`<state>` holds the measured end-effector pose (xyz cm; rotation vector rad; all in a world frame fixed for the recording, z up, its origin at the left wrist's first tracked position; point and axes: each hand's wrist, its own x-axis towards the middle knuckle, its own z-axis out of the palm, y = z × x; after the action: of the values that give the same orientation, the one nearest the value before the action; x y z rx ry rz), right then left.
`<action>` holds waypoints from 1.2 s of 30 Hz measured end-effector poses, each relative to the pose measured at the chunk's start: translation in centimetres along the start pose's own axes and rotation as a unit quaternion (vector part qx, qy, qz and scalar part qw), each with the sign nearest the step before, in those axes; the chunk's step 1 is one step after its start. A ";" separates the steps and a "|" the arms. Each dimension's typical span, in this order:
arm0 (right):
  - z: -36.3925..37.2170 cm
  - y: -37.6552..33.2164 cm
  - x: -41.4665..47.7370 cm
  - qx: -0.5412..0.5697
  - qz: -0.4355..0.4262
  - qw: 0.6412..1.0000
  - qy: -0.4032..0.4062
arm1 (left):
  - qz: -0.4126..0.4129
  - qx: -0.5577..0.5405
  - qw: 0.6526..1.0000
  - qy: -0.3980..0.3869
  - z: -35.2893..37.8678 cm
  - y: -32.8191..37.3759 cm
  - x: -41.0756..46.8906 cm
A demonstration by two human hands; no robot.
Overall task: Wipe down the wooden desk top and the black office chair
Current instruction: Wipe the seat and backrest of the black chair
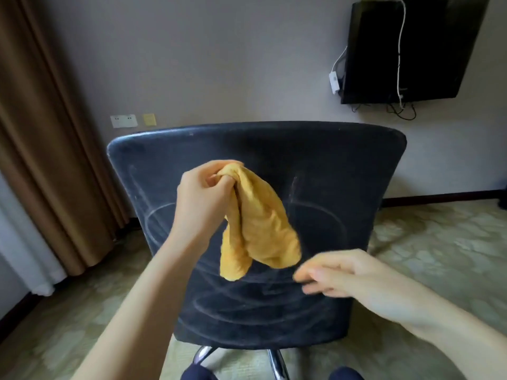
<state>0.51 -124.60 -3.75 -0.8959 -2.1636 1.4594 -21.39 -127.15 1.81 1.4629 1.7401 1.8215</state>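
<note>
L hand [203, 192] grips the bunched top of a yellow cloth [258, 229], fingers curled round it; cloth hangs free, its lower end just above & left of R hand [354, 275]. R hand is blurred, fingers loosely extended, holding nothing. Black office chair [329, 165] w/ smeared curved marks stands behind both hands, backrest facing the camera. Chrome base [277, 363] shows below the hands. Wall TV [428, 48] is up & right of R hand, brown curtain [41, 133] far left of L hand.

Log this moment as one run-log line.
left hand: grips yellow cloth, bunched, hanging | right hand: open, blurred, below cloth | black chair backrest: streak marks | desk: not in view
</note>
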 end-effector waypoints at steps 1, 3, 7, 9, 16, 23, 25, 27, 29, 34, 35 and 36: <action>-0.5 0.0 -0.5 -0.049 0.007 0.999 -0.009 | 0.009 0.001 1.000 0.001 -0.4 0.5 0.3; -1.3 -0.8 -1.0 -0.082 -0.044 0.994 0.055 | 0.033 -0.003 0.999 -0.007 -1.0 1.3 0.8; -0.8 -3.3 0.6 -0.012 -0.191 0.962 0.193 | 0.035 -0.041 0.996 -0.076 -0.8 2.5 0.7; 0.7 -4.1 2.1 0.013 -0.246 0.938 0.244 | 0.006 -0.067 0.992 -0.104 0.0 2.6 0.3; 7.1 -1.6 6.8 -0.020 -0.351 0.799 0.487 | -0.070 -0.107 0.984 -0.125 2.3 1.8 -1.1; 2.6 0.5 8.4 0.031 -0.302 0.647 0.699 | 0.121 0.079 0.974 -0.174 3.3 1.0 -0.5; -1.2 0.0 8.4 0.104 -0.260 0.611 0.740 | 0.279 0.214 0.934 -0.064 3.2 1.6 0.6; -5.1 -0.6 8.4 0.179 -0.198 0.589 0.763 | 0.372 0.277 0.886 -0.013 3.1 2.2 2.3; -8.0 -0.9 8.6 0.218 -0.135 0.581 0.772 | 0.383 0.348 0.855 0.001 3.0 2.9 4.3; -9.3 -1.4 10.8 0.275 -0.092 0.606 0.741 | 0.279 0.443 0.852 -0.026 3.3 2.7 6.6; -9.1 -1.4 11.1 0.267 -0.094 0.598 0.750 | 0.273 0.440 0.855 -0.027 3.5 2.3 6.7; -9.0 -1.2 11.5 0.252 -0.098 0.589 0.762 | 0.271 0.428 0.862 -0.024 3.8 1.9 6.8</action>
<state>-2.59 -110.94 0.44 -0.9748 -0.4430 0.5062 -20.91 -120.31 6.00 2.5051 2.4480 1.1517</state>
